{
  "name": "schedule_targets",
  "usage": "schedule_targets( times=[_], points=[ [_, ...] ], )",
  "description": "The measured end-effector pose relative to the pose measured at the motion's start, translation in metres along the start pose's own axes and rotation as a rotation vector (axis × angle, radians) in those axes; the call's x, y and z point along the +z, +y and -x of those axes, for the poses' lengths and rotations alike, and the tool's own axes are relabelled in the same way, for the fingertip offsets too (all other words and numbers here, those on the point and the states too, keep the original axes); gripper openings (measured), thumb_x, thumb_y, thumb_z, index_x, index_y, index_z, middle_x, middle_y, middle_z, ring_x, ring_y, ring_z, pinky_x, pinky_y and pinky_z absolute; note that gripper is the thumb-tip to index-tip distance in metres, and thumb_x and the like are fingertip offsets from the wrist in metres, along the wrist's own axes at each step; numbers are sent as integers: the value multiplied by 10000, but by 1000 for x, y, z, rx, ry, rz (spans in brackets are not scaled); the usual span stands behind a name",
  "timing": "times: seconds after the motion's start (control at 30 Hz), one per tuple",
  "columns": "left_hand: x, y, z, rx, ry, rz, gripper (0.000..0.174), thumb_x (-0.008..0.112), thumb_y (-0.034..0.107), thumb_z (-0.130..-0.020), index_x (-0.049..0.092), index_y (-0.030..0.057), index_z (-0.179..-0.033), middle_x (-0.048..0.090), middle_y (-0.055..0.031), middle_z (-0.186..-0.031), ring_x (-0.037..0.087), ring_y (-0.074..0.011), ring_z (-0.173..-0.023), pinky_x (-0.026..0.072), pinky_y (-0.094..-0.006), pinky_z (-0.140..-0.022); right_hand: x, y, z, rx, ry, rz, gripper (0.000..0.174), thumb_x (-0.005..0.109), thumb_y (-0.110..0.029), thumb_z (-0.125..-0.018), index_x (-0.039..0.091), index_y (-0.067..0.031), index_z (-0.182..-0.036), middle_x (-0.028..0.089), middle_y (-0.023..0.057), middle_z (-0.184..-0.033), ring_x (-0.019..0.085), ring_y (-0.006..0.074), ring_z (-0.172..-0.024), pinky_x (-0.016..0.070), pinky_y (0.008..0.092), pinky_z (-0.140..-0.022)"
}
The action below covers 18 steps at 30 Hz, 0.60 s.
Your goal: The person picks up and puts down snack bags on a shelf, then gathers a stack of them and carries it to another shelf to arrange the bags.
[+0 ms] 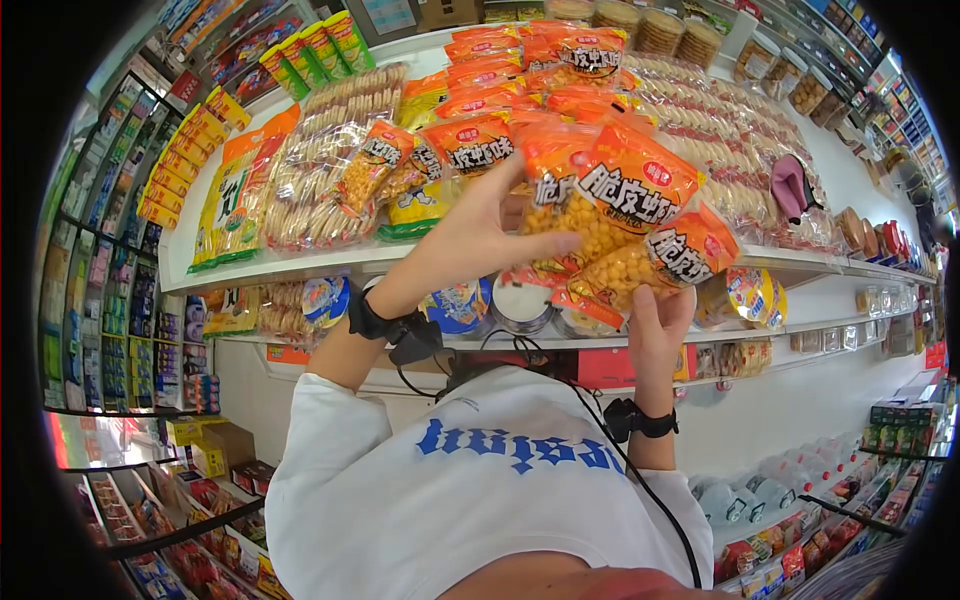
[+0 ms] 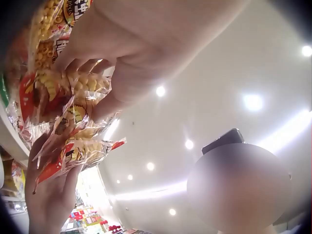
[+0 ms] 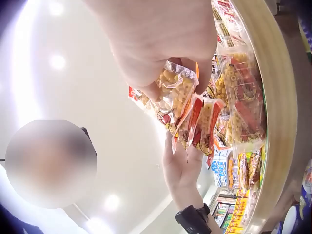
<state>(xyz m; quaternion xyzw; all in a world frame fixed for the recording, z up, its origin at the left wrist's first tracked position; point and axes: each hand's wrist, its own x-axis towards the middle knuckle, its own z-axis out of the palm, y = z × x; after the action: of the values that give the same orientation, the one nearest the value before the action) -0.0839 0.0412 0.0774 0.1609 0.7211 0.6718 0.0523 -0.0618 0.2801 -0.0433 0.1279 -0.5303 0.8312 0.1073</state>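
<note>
My left hand (image 1: pixel 478 238) grips several orange-topped bags of yellow puffed snacks (image 1: pixel 592 228) above the shelf's front edge, its thumb across the front and its fingers partly hidden behind. At the bottom right, my right hand (image 1: pixel 660 335) pinches the lower end of the front snack bag (image 1: pixel 655 262), which lies tilted over the others. In the left wrist view, the left hand (image 2: pixel 122 53) curls round the crinkled bags, with the right hand (image 2: pixel 51 195) below. From the right wrist, the right hand (image 3: pixel 165 44) holds one end of the bags, opposite the left hand (image 3: pixel 184 170).
More orange snack bags (image 1: pixel 480 100) are heaped behind. Packs of round crackers (image 1: pixel 325 180) flank them on the left, near yellow boxes (image 1: pixel 180 170) and green-and-yellow tubes (image 1: pixel 345 42). A pink-and-black item (image 1: pixel 790 188) lies to the right. Tubs (image 1: pixel 455 305) stand on the shelf below.
</note>
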Motion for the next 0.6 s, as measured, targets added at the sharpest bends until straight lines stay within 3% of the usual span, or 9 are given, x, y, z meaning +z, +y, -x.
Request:
schedule_targets(
  times=[0.2, 0.3, 0.37, 0.43, 0.53, 0.6],
  points=[
    [-3, 19, 2, -146, 12, -84, 500, 823, 120, -833, 601, 18, -1269, 699, -103, -1148, 687, -173, -1018, 574, -323, -856, -10, -2, 4, 11, 10, -47, 561, 741, -77, -894, 466, 30, -1370, 585, 107, -1324, 546, 199, -1236, 414, 371, -1071],
    [-26, 25, -12, 126, 312, 8, 448, 823, 120, -826, 644, 20, -1225, 728, -96, -1087, 700, -176, -1002, 572, -323, -859, -15, -3, 6, 34, -6, -32, 547, 733, -87, -909, 464, 32, -1370, 586, 113, -1320, 550, 198, -1231, 422, 366, -1063],
    [-57, 35, -37, 489, 417, -27, 436, 801, 117, -852, 645, 17, -1246, 735, -88, -1099, 704, -176, -1008, 570, -322, -868, -11, -8, 4, 46, 3, -35, 530, 725, -90, -920, 465, 34, -1365, 587, 116, -1317, 554, 198, -1226, 430, 366, -1056],
    [-104, 39, -63, 539, 468, -101, 406, 799, 145, -867, 664, 30, -1233, 735, -70, -1103, 700, -171, -1012, 574, -315, -843, -13, -4, 4, 38, -5, -30, 520, 721, -89, -926, 466, 37, -1362, 586, 119, -1318, 559, 199, -1219, 436, 365, -1051],
    [-117, 58, -90, 472, 548, -258, 555, 789, 195, -895, 557, -54, -1333, 687, -123, -1185, 671, -193, -1040, 543, -294, -869, -14, -3, 5, 51, -42, -18, 471, 661, -38, -950, 453, 17, -1368, 556, 107, -1343, 537, 196, -1231, 417, 362, -1061],
    [-121, 51, -107, 379, 469, -165, 505, 797, 155, -884, 587, -36, -1302, 700, -94, -1149, 671, -176, -1029, 543, -291, -863, -13, -4, 7, 60, -42, -23, 476, 665, -36, -947, 453, 17, -1369, 553, 107, -1347, 535, 196, -1233, 415, 363, -1062]
  ],
)
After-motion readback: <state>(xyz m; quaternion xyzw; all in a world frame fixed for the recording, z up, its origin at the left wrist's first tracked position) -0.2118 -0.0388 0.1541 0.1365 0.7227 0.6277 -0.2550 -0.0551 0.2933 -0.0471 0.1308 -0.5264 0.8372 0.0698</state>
